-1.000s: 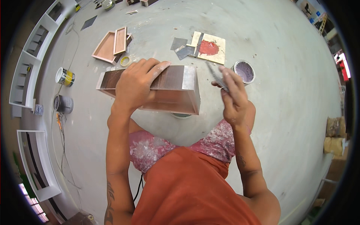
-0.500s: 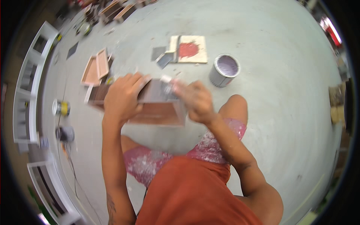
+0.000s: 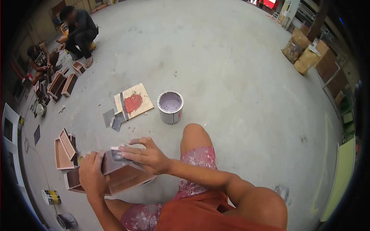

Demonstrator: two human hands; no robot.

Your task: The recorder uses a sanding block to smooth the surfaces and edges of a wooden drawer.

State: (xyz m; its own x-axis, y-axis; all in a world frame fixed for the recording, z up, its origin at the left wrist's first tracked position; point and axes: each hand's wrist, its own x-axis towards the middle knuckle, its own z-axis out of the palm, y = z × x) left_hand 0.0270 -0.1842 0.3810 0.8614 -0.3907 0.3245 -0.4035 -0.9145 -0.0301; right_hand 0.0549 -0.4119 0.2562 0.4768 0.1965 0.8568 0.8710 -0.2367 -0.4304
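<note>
Tilted in front of my knees is a wooden drawer [image 3: 133, 179], reddish inside with a greyish upper side. My left hand [image 3: 92, 173] wraps over its side near the middle, fingers closed on the edge. At the right part of that upper side lies a dark grey piece of sandpaper [image 3: 120, 155], with a pale edge showing behind it. My right hand [image 3: 149, 157] grips the sandpaper from the right, its fingertips pressing it against the wood; one finger is lifted a little.
An open can of greyish-purple paint [image 3: 170, 107] stands beyond my knee. Left of it lie a board with a red patch [image 3: 144, 98] and grey sheets [image 3: 109, 117]. More drawers [image 3: 63, 154] sit at the left, near small cans [image 3: 51, 197]. Two people [image 3: 80, 32] crouch far left.
My view has swung to the right and lifted, bringing the two people into sight. My right hand, blurred before, now shows clearly on the sandpaper; my left hand still holds the drawer.
</note>
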